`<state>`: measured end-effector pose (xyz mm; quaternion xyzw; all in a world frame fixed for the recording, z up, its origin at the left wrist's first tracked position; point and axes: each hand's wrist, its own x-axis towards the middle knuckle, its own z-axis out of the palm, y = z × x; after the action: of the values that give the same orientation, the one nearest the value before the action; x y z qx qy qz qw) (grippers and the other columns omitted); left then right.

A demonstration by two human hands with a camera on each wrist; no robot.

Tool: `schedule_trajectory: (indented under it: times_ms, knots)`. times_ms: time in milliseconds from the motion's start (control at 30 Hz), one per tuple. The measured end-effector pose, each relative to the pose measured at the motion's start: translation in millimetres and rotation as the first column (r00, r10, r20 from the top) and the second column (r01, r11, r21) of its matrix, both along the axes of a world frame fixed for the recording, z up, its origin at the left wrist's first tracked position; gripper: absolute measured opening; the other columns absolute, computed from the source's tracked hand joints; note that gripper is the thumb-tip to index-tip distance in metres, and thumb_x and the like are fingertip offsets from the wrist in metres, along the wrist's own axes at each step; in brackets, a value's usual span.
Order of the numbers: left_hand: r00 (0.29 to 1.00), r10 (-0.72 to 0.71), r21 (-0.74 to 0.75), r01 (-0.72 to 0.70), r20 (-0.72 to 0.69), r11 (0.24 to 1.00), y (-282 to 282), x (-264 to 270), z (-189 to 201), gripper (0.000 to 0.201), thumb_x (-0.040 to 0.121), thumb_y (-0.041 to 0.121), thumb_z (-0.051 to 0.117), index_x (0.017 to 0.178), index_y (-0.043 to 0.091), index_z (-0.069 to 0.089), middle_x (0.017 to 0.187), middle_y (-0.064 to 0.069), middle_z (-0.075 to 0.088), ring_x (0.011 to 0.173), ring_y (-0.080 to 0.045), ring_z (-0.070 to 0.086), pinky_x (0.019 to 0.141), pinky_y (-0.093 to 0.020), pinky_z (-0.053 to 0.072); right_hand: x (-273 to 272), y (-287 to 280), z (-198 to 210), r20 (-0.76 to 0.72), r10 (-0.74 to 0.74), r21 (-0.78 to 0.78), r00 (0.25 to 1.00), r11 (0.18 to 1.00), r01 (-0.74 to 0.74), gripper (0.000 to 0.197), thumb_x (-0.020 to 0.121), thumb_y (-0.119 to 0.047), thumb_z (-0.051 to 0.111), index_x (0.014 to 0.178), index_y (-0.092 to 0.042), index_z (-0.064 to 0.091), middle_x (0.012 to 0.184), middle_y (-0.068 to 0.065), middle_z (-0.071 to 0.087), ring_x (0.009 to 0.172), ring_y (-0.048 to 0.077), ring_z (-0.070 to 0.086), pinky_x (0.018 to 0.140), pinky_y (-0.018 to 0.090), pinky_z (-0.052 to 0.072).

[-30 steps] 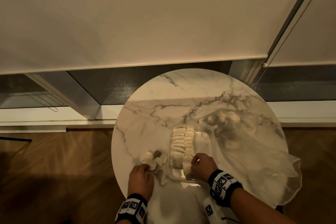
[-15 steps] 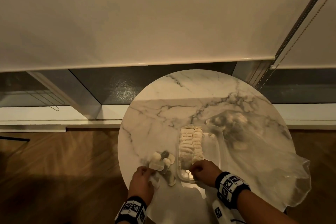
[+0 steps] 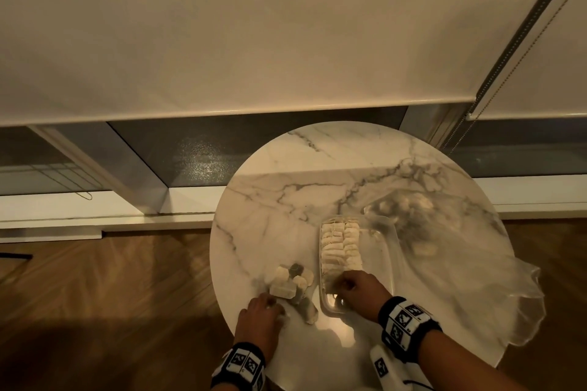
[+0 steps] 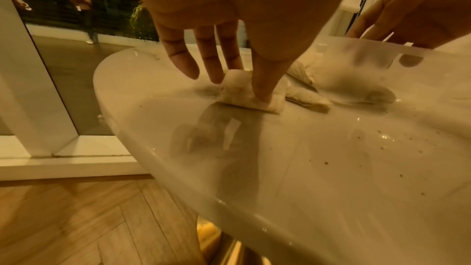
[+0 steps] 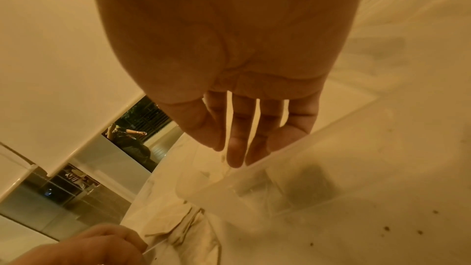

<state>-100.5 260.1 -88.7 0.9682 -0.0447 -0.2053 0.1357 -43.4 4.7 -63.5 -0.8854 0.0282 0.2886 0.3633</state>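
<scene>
A clear plastic container stands on a round marble table, with two rows of tea bags along its left side. Left of it lies a small pile of loose tea bags. My left hand is at the near side of that pile. In the left wrist view, its thumb and fingers pinch one tea bag that lies flat on the table. My right hand reaches into the container's near end. Its fingers hang straight and loose behind the rim and hold nothing that I can see.
A crumpled clear plastic bag covers the table's right side and hangs over the edge. The table's rim runs close by my left hand, with wood floor below. A roller blind and its bead chain hang behind.
My head has turned left, so the table sits further right in view. My right hand stays over the container's near end, and my left stays at the loose pile.
</scene>
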Motion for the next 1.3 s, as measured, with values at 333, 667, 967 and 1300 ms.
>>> schedule_trajectory:
  times_ms: [333,667,967,1300]
  knots:
    - [0.924,0.369,-0.461,-0.373,-0.103,0.805,20,18,19,0.01,0.09,0.037,0.065,0.098,0.03,0.066,0.09,0.015,0.067,0.086,-0.002,0.062,0.068,-0.001,0.039,-1,22,18,0.123,-0.049,0.069,0.991,0.997,0.041,0.021,0.089,-0.025,0.059,0.101,-0.038,0.07,0.095,-0.015,0.07,0.089,0.001,0.063,0.082,0.015,0.048]
    - [0.967,0.192,-0.774,-0.248,-0.165,0.583,3,39,63,0.005,0.084,0.025,0.075,0.088,0.024,0.074,0.085,0.003,0.074,0.084,-0.019,0.07,0.077,-0.03,0.056,2,57,47,0.143,0.078,0.404,0.987,0.905,-0.13,0.04,0.08,-0.035,0.078,0.119,-0.033,0.067,0.112,-0.014,0.068,0.108,-0.001,0.06,0.081,0.013,0.049]
    - [0.903,0.374,-0.789,-0.384,-0.212,0.48,-14,48,72,0.009,0.086,0.011,0.072,0.089,0.019,0.07,0.078,-0.001,0.071,0.069,-0.013,0.068,0.061,-0.023,0.053,8,43,50,0.015,-0.055,0.483,0.998,0.874,0.042,0.012,0.084,-0.01,0.076,0.09,-0.018,0.07,0.076,0.001,0.071,0.07,0.007,0.065,0.071,0.024,0.056]
    - [0.862,0.435,-0.543,-0.504,-0.261,0.672,-56,48,42,0.015,0.086,0.03,0.07,0.099,0.023,0.068,0.086,0.009,0.067,0.08,-0.008,0.064,0.071,-0.009,0.048,26,-1,31,-0.096,-0.457,0.367,0.884,0.81,0.458,0.006,0.087,-0.003,0.069,0.092,-0.006,0.068,0.076,0.009,0.067,0.064,0.018,0.06,0.058,0.03,0.052]
